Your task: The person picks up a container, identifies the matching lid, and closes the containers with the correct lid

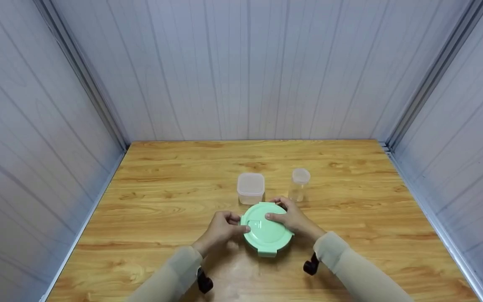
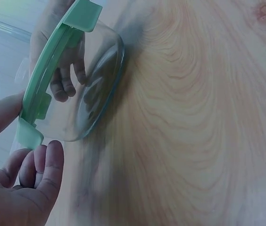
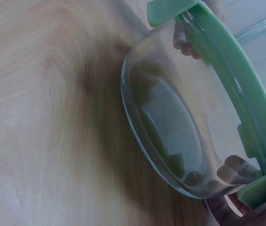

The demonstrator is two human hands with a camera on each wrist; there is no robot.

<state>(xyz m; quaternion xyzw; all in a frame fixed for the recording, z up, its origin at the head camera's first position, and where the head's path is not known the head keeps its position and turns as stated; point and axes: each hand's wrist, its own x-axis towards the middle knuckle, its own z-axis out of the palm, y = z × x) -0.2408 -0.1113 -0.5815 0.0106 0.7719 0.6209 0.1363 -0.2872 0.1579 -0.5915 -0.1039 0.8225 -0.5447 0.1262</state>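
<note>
A round glass food container (image 3: 166,127) with a mint-green snap lid (image 1: 268,230) is between my two hands, tilted in both wrist views. My left hand (image 1: 221,230) is at the lid's left side, with its thumb on the lid's edge. In the left wrist view its curled fingers (image 2: 53,160) meet a green side clip (image 2: 30,135). My right hand (image 1: 296,220) grips the container's far right side, thumb on top of the lid. Through the glass, the right wrist view shows that hand's fingertips (image 3: 234,169) beneath another clip (image 3: 262,188). A further clip (image 1: 267,253) faces me.
A small square clear box (image 1: 251,187) with a translucent lid stands just behind the container. Right of it is a clear cylindrical jar (image 1: 299,184), close beyond my right hand. Pale panelled walls (image 1: 224,71) border the wooden table (image 1: 162,188).
</note>
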